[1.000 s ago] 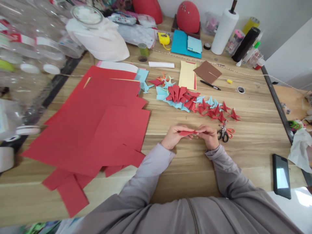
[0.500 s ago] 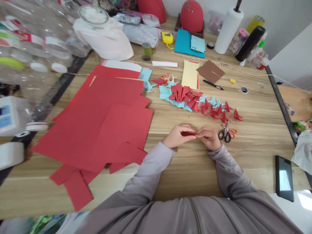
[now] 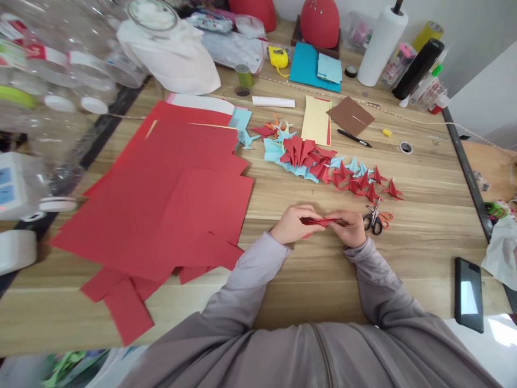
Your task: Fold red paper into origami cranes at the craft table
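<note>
A small folded piece of red paper (image 3: 323, 221) is pinched between both hands above the table. My left hand (image 3: 297, 223) grips its left part, with thumb below and fingers above. The right end is pinched by my right hand (image 3: 349, 227). Scissors (image 3: 375, 220) with black and orange handles lie just right of my right hand. Beyond the hands is a row of folded red pieces (image 3: 299, 153) and light blue pieces (image 3: 354, 166). Large red sheets (image 3: 177, 194) are spread to the left.
A phone (image 3: 468, 293) lies at the right edge. Further back are yellow paper (image 3: 316, 120), a brown sheet (image 3: 351, 115), a black pen (image 3: 354, 138), a tape measure (image 3: 278, 57) and a paper roll (image 3: 382, 47). Plastic bottles (image 3: 89, 70) crowd the left.
The right fingers have shifted slightly on the paper, and more of the red piece now shows between the hands and below the left thumb. The view has moved slightly.
</note>
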The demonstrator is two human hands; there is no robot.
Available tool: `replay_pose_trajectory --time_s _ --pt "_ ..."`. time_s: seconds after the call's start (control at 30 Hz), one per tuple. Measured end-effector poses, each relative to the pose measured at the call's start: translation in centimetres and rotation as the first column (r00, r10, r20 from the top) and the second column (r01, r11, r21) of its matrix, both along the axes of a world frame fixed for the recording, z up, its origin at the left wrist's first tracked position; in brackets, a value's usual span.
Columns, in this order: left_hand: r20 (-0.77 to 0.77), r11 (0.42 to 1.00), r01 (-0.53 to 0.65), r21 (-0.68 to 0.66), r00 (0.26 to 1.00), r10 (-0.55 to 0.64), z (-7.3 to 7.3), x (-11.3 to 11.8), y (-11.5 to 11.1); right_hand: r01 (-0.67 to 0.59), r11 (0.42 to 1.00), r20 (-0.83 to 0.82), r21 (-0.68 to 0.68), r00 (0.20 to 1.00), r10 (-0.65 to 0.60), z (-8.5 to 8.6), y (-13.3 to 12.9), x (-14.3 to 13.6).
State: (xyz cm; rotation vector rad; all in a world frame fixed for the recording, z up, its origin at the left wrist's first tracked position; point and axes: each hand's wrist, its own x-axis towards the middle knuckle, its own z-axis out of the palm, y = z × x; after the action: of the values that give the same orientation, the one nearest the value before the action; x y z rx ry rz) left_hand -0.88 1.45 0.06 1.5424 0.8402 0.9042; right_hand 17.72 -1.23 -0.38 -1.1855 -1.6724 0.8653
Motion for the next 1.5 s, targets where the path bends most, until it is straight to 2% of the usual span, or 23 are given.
replay_pose_trajectory --time_s 0.37,0.67,0.83,0.97,1.13,1.33,1.5 --pt "0.005 0.999 -0.034 -0.037 0.999 0.035 0.5 0.4 -0.3 0.041 0.992 -0.113 -0.120 0.992 -0.055 0.4 -0.1 -0.2" --pt "0.076 0.984 -0.003 -0.177 0.997 0.017 0.4 0.4 -0.3 -0.039 0.964 -0.271 -0.265 0.962 -0.036 0.7 0.0 -0.4" --pt "0.106 0.975 0.071 -0.212 0.993 -0.049 0.4 0.2 -0.1 -0.063 0.965 -0.282 -0.253 0.959 -0.011 1.0 0.2 -0.2" --pt "0.082 0.973 0.061 -0.222 0.996 -0.044 0.6 0.2 -0.1 -0.076 0.973 -0.277 -0.220 0.961 0.012 1.0 0.3 -0.2" --pt "0.066 0.973 0.050 -0.223 0.997 -0.036 0.5 0.4 -0.2 -0.019 0.977 -0.212 -0.211 0.977 -0.026 0.7 0.3 -0.2" --pt "0.079 0.969 0.040 -0.242 0.997 -0.022 0.2 0.4 -0.3 -0.107 0.955 -0.257 -0.277 0.966 0.033 0.6 0.3 -0.2" --pt "0.058 0.979 0.042 -0.199 0.998 -0.030 0.3 0.3 -0.4 -0.134 0.945 -0.304 -0.297 0.952 0.040 0.4 0.2 -0.2"
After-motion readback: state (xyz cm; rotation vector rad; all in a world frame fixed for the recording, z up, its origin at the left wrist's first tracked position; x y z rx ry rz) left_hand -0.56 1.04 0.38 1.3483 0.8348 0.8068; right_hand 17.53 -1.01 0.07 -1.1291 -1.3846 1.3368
